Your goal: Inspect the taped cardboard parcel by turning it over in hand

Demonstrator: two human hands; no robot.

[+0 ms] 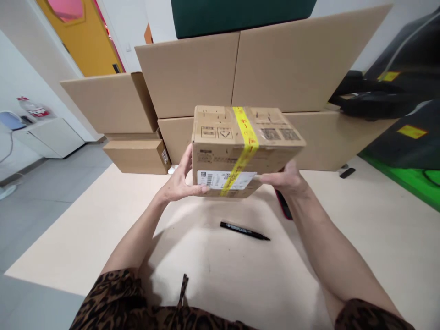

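Between my two hands, raised above the table, is a brown cardboard box [220,156] with printed symbols, a white shipping label [215,178] and a yellow tape strip [245,133] running over its top and front. My left hand [182,181] grips its left side, thumb on the lower front. Gripping the right lower edge is my right hand [283,178], thumb on the front and the other fingers partly hidden behind the box. Below the box, a black marker [244,230] lies on the table. A dark phone-like object with a red edge [284,206] is partly covered by my right wrist.
Large cardboard boxes [192,75] are stacked along the table's back, with a dark green container [240,16] on top. A smaller carton [137,156] stands at left. Near the right edge lies a small black object [348,173]. The pale table [79,238] ends at left above grey floor.
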